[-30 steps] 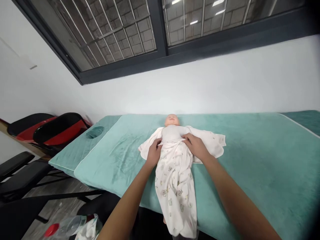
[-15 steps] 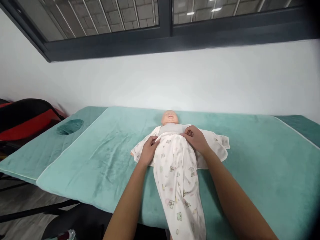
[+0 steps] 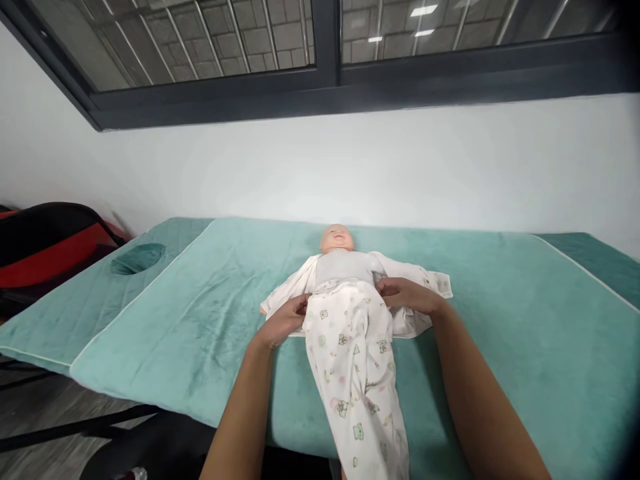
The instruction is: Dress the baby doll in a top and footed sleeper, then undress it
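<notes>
A baby doll (image 3: pixel 338 239) lies on its back on a teal padded table (image 3: pixel 500 333), head toward the wall. It wears a grey body and white printed trousers (image 3: pixel 353 360) that hang over the table's near edge. An open white printed jacket (image 3: pixel 425 283) is spread under it. My left hand (image 3: pixel 285 320) pinches the trousers' waistband at the doll's left side in view. My right hand (image 3: pixel 407 295) grips the waistband on the other side. Both hands have fingers curled on the cloth.
A face hole (image 3: pixel 137 257) is sunk in the table's left end. A black and red chair (image 3: pixel 45 243) stands at the far left. The white wall and a dark-framed window (image 3: pixel 325 80) run behind the table. Dark floor shows at lower left.
Both hands have slid slightly down and outward along the waistband, from the doll's chest toward its hips. The camera view has shifted a little; the bottle at lower left has left the frame.
</notes>
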The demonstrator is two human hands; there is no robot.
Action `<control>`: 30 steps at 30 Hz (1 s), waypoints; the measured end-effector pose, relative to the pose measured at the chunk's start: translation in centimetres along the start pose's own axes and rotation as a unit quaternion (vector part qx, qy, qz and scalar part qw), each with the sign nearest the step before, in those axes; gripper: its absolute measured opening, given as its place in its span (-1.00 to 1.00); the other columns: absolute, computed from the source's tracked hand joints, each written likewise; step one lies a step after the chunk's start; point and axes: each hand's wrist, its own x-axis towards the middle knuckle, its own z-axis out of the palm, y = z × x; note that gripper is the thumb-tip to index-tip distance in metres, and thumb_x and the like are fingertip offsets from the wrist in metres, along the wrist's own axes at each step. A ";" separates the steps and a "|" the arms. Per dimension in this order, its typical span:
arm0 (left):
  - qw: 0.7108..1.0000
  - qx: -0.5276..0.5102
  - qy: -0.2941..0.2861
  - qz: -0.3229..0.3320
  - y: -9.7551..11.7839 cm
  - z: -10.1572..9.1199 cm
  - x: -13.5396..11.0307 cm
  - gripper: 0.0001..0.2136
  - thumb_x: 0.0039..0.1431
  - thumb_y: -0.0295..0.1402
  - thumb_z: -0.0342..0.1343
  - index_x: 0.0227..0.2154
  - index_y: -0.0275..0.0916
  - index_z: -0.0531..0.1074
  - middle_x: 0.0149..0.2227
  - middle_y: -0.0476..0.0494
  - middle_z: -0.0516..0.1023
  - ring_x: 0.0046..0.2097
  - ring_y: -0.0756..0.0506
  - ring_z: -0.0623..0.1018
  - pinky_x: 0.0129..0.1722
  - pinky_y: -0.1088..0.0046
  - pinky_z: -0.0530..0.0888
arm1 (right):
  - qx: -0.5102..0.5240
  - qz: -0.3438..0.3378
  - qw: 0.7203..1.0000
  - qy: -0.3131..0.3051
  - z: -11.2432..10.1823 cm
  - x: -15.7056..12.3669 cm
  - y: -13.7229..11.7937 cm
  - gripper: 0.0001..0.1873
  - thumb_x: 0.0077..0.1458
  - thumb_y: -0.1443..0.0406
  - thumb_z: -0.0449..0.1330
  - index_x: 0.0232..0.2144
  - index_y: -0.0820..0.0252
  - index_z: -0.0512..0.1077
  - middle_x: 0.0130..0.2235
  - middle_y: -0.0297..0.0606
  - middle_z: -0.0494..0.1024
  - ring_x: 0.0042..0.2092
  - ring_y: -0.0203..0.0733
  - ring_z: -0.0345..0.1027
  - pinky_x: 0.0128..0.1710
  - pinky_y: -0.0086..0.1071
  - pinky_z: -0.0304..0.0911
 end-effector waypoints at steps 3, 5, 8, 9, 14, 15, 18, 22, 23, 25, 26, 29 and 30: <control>1.000 0.005 0.011 0.008 -0.1 0.1 0.2 -0.64 -0.10 -0.44 0.22 -0.15 -0.27 0.48 -0.22 -0.12 0.56 -0.13 -0.16 0.50 -0.07 0.31 0.40 | 0.026 -0.014 0.999 0.017 0.3 0.2 0.5 -0.73 -0.05 0.16 0.33 -0.34 0.19 0.42 -0.32 -0.31 0.48 -0.27 -0.20 0.33 -0.26 -0.35 0.20; 0.999 0.008 0.029 0.015 -0.4 0.4 0.2 -0.66 -0.08 -0.44 0.21 -0.16 -0.27 0.46 -0.22 -0.11 0.55 -0.16 -0.14 0.50 -0.10 0.33 0.41 | 0.026 -0.025 0.999 0.034 0.5 0.5 0.9 -0.76 -0.07 0.19 0.33 -0.41 0.19 0.40 -0.38 -0.35 0.45 -0.33 -0.24 0.30 -0.31 -0.37 0.15; 0.996 0.029 0.078 0.028 -0.8 0.9 0.0 -0.75 -0.04 -0.42 0.20 -0.24 -0.25 0.42 -0.28 -0.04 0.51 -0.23 -0.08 0.46 -0.20 0.41 0.39 | 0.031 -0.043 0.997 0.064 0.9 1.2 1.6 -0.78 -0.09 0.23 0.32 -0.47 0.19 0.35 -0.46 -0.41 0.38 -0.39 -0.30 0.22 -0.37 -0.41 0.08; 0.994 0.039 0.099 0.033 -0.9 1.2 -0.1 -0.79 -0.03 -0.40 0.20 -0.28 -0.24 0.39 -0.32 -0.01 0.49 -0.26 -0.06 0.44 -0.24 0.44 0.37 | 0.039 -0.049 0.995 0.076 1.1 1.5 1.8 -0.79 -0.10 0.24 0.30 -0.47 0.19 0.33 -0.48 -0.43 0.35 -0.41 -0.32 0.20 -0.39 -0.41 0.05; 0.976 0.069 0.200 0.055 -0.5 2.4 -0.1 -0.78 -0.02 -0.30 0.23 -0.43 -0.21 0.27 -0.45 0.07 0.35 -0.37 0.00 0.32 -0.36 0.50 0.27 | 0.054 -0.084 0.985 0.140 2.0 2.3 2.4 -0.78 -0.11 0.26 0.24 -0.50 0.16 0.23 -0.53 -0.50 0.21 -0.48 -0.37 0.04 -0.46 -0.45 -0.10; 0.973 0.066 0.215 0.059 -0.3 2.6 0.0 -0.76 -0.03 -0.28 0.24 -0.44 -0.21 0.27 -0.45 0.07 0.35 -0.37 -0.01 0.32 -0.36 0.50 0.27 | 0.054 -0.089 0.983 0.148 2.1 2.4 2.4 -0.78 -0.12 0.26 0.23 -0.49 0.15 0.22 -0.53 -0.51 0.20 -0.48 -0.37 0.02 -0.48 -0.46 -0.12; 0.967 0.043 0.242 0.060 0.2 3.1 0.2 -0.75 -0.06 -0.23 0.25 -0.45 -0.21 0.29 -0.45 0.06 0.38 -0.36 -0.02 0.33 -0.35 0.48 0.27 | 0.073 -0.100 0.979 0.164 2.5 2.8 2.4 -0.79 -0.14 0.27 0.20 -0.43 0.13 0.22 -0.51 -0.51 0.20 -0.49 -0.37 0.02 -0.49 -0.47 -0.11; 0.961 0.035 0.269 0.059 0.1 3.4 0.3 -0.77 -0.08 -0.24 0.24 -0.47 -0.21 0.30 -0.45 0.05 0.39 -0.37 -0.02 0.33 -0.36 0.48 0.27 | 0.091 -0.118 0.974 0.172 2.6 3.3 2.7 -0.80 -0.15 0.30 0.16 -0.40 0.12 0.22 -0.51 -0.51 0.21 -0.48 -0.35 0.05 -0.48 -0.48 -0.05; 0.958 0.033 0.279 0.060 -0.1 3.3 0.4 -0.77 -0.08 -0.26 0.24 -0.47 -0.20 0.30 -0.46 0.06 0.38 -0.38 -0.02 0.32 -0.37 0.48 0.26 | 0.092 -0.122 0.974 0.169 2.7 3.4 2.8 -0.80 -0.16 0.31 0.15 -0.39 0.12 0.22 -0.51 -0.50 0.21 -0.47 -0.34 0.06 -0.48 -0.47 -0.04; 0.950 0.024 0.304 0.063 -0.5 3.2 0.5 -0.78 -0.10 -0.29 0.23 -0.47 -0.20 0.28 -0.48 0.09 0.36 -0.40 0.00 0.31 -0.39 0.50 0.24 | 0.095 -0.130 0.973 0.165 2.7 3.6 3.0 -0.80 -0.17 0.33 0.13 -0.40 0.12 0.20 -0.49 -0.49 0.22 -0.45 -0.34 0.08 -0.46 -0.47 -0.03; 0.947 0.018 0.315 0.064 -0.7 3.1 0.6 -0.79 -0.11 -0.30 0.22 -0.47 -0.20 0.28 -0.48 0.10 0.35 -0.41 0.01 0.30 -0.39 0.50 0.24 | 0.095 -0.132 0.973 0.163 2.7 3.6 3.1 -0.80 -0.17 0.33 0.12 -0.40 0.12 0.19 -0.48 -0.49 0.22 -0.45 -0.34 0.08 -0.46 -0.47 -0.03; 0.945 -0.001 0.323 0.056 -0.8 3.0 0.7 -0.82 -0.14 -0.33 0.21 -0.47 -0.21 0.32 -0.49 0.09 0.38 -0.43 0.01 0.32 -0.40 0.50 0.25 | 0.083 -0.122 0.975 0.164 2.7 3.7 3.2 -0.82 -0.13 0.31 0.11 -0.40 0.12 0.18 -0.49 -0.50 0.20 -0.47 -0.34 0.05 -0.48 -0.47 -0.06; 0.947 -0.009 0.317 0.050 -0.6 3.0 0.6 -0.83 -0.15 -0.33 0.20 -0.47 -0.22 0.35 -0.50 0.08 0.40 -0.43 0.01 0.34 -0.41 0.49 0.27 | 0.077 -0.116 0.977 0.160 2.7 3.6 3.2 -0.83 -0.12 0.30 0.11 -0.40 0.12 0.19 -0.49 -0.50 0.21 -0.47 -0.34 0.05 -0.48 -0.47 -0.07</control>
